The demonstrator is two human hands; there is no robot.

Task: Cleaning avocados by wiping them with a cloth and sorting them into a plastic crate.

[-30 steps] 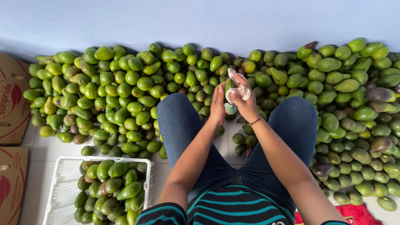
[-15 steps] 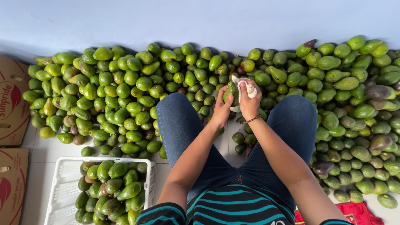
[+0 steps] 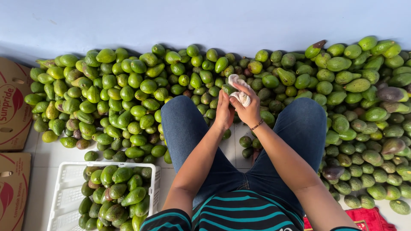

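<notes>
Both hands work above the knees at the pile's near edge: left hand [image 3: 224, 112] cups an avocado [image 3: 227, 89], right hand [image 3: 248, 109] pinches a white cloth [image 3: 240, 90] against it; rotate the fruit steadily so wiping covers every side.

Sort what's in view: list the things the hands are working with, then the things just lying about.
In hand:
left hand holding a green avocado
right hand pressing a white cloth on it

Lying about:
avocado heap on the floor
white crate part-filled with avocados
cardboard boxes
red cloth
</notes>
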